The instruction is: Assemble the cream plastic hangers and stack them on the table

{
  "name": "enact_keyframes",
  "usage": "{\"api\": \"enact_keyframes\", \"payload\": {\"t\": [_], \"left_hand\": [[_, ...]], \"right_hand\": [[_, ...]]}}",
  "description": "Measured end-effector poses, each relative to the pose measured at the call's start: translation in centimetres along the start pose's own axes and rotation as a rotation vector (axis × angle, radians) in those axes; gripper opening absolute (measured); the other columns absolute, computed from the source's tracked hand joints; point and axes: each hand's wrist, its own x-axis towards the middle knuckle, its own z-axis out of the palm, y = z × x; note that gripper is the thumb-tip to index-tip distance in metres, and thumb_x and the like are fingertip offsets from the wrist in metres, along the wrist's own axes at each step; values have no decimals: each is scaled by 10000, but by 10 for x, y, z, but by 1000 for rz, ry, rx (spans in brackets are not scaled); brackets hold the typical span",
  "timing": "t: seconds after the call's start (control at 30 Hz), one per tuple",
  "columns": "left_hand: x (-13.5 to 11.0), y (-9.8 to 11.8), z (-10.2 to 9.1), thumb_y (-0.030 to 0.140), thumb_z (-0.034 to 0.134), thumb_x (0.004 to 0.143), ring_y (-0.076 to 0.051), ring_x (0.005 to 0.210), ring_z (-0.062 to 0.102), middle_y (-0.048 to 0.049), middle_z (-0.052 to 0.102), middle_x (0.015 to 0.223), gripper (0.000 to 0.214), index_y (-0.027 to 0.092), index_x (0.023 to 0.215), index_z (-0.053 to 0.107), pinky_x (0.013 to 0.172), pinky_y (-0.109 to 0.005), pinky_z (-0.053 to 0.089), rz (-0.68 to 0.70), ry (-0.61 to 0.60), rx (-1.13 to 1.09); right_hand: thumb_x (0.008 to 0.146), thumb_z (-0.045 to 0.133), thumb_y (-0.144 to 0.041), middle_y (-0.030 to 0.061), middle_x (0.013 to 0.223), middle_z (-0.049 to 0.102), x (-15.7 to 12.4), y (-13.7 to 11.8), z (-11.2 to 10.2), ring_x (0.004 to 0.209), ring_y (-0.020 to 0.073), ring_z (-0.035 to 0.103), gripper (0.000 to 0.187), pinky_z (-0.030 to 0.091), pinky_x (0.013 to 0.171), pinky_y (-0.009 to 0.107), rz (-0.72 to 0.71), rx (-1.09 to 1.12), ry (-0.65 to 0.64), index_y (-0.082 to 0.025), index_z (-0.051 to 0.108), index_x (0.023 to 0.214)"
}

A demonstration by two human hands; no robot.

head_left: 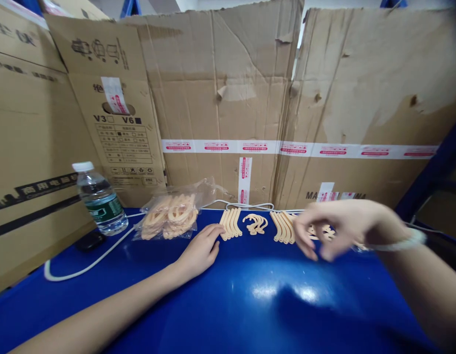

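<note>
My left hand (202,250) rests on the blue table, fingers stretched out, its fingertips at the left edge of a row of beige curved strips (232,224). Whether it presses on the nearest strip I cannot tell. To the right lie a small group of beige hook-shaped pieces (256,223) and a second row of curved strips (283,227). Above that row's right end hovers my right hand (333,228), blurred, with thumb and fingers bent and apart; nothing shows between them. It partly hides more beige curved pieces (325,232) behind it.
A clear plastic bag (172,214) of beige ring-like pieces lies left of my left hand. Farther left stand a water bottle (102,201) and a small black object (90,241). A white cable (98,263) loops over the table (220,309). Cardboard sheets (220,108) wall the back.
</note>
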Motion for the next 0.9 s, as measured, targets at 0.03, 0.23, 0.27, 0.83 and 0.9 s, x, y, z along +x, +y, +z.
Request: {"api": "enact_keyframes", "payload": {"t": [0.03, 0.23, 0.27, 0.83, 0.9], "left_hand": [[0, 0, 0, 30, 431, 812, -247, 1183, 550, -115, 613, 1207, 367, 178, 1118, 568, 1044, -463, 435, -2, -2, 6], [-1, -2, 1, 65, 414, 851, -259, 1214, 534, -129, 613, 1246, 381, 150, 1193, 558, 1053, -483, 427, -15, -34, 45], [-1, -2, 1, 66, 412, 854, -259, 1218, 531, -126, 614, 1248, 383, 154, 1197, 558, 1055, -485, 425, -18, -38, 49], [0, -2, 1, 169, 429, 940, -245, 986, 565, -74, 576, 1078, 188, 212, 955, 611, 907, -439, 487, -36, 10, 21], [2, -2, 1, 148, 431, 932, -243, 971, 561, -68, 581, 1065, 195, 214, 913, 614, 886, -423, 491, -33, 22, 8]], "right_hand": [[639, 837, -336, 17, 699, 685, 13, 3, 4, 597, 146, 636, 268, 479, 519, 219, 33, -65, -187, -149, 655, 699], [838, 629, -190, 56, 723, 689, 78, 41, 59, 693, 182, 638, 114, 476, 663, 281, 40, -391, 364, -140, 668, 743], [860, 596, -180, 67, 748, 689, 80, 46, 66, 723, 195, 635, 139, 472, 695, 302, 33, -421, 401, -144, 679, 754], [800, 675, -160, 66, 866, 640, 85, 61, 95, 801, 194, 603, 90, 492, 744, 312, -50, -339, 467, -187, 748, 847], [802, 673, -195, 60, 837, 645, 85, 59, 92, 742, 178, 604, 81, 488, 687, 289, -54, -269, 495, -182, 748, 830]]}}
